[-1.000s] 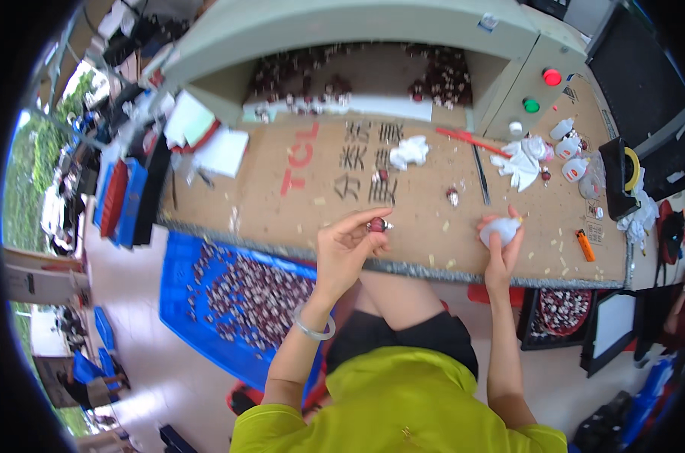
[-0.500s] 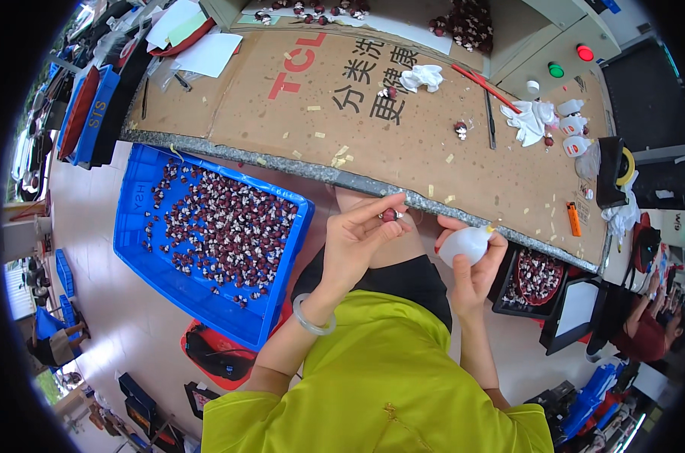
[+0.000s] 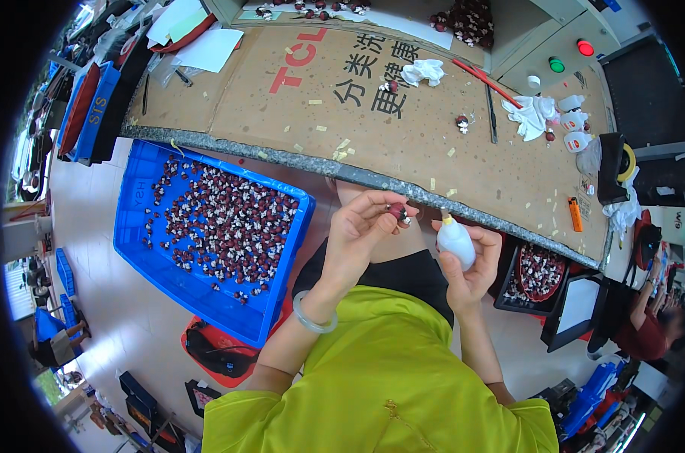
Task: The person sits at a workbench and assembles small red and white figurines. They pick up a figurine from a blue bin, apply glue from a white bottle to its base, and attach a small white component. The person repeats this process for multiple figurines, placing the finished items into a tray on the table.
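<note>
Pinched between the thumb and fingers of my left hand (image 3: 360, 232) is a small dark-red and white figurine (image 3: 398, 212), held just off the table's front edge. My right hand (image 3: 474, 260) is wrapped round a white squeeze bottle (image 3: 455, 243). The bottle stands nearly upright, its yellowish nozzle up and a little to the right of the figurine, apart from it. To the left, a blue crate (image 3: 295, 257) holds a great many similar dark-red and white figurines (image 3: 229, 219).
Cardboard (image 3: 282, 106) covers the worktable. On it lie white crumpled cloths (image 3: 424, 72), a red stick (image 3: 486, 83), single figurines (image 3: 462, 123), an orange lighter (image 3: 575, 214) and several white bottles (image 3: 574, 121). A black tray (image 3: 508, 302) with a red bowl of figurines sits lower right.
The bottle in my right hand has turned from lying tilted to nearly upright, its nozzle swinging left toward the figurine. My left hand has turned the figurine slightly and shifted it right.
</note>
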Tool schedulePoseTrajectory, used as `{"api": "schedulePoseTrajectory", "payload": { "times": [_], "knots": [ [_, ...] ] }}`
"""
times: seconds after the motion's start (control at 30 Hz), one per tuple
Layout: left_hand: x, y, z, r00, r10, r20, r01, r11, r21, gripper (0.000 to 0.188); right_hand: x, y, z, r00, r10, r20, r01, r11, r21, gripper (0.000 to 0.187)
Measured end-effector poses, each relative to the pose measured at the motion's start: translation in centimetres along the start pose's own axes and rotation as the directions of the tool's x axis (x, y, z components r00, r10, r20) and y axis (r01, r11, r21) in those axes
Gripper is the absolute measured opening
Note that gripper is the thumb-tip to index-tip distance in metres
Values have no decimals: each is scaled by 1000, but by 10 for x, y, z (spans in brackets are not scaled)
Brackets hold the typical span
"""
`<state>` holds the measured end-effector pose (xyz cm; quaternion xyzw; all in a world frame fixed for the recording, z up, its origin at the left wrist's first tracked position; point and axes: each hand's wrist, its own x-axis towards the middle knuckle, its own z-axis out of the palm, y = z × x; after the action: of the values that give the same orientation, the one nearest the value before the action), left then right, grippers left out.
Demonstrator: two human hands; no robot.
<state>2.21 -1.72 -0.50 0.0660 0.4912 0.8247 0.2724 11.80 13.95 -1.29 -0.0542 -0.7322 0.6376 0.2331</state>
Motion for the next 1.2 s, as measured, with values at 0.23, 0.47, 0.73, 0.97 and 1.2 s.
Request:
{"api": "schedulePoseTrajectory", "payload": {
  "times": [0.23,0.47,0.73,0.97,1.2],
  "knots": [
    [1,5,-1,999,-15,33,17,997,-72,28,12,-10,-2,976,-211,-61,192,954,-232,40],
    [3,6,5,988,108,-108,-105,994,35,30,12,-8,-3,979,-202,-37,188,954,-232,41],
    [1,7,2,991,90,-101,-73,985,158,25,6,-3,-3,983,-125,-133,95,972,-215,42],
    [-3,9,8,953,240,-187,-115,854,508,25,3,-1,-2,988,-77,-135,51,981,-188,40],
    [-3,12,5,933,352,-71,-200,675,710,24,3,2,-1,990,-60,-131,39,986,-159,40]
  ]
}}
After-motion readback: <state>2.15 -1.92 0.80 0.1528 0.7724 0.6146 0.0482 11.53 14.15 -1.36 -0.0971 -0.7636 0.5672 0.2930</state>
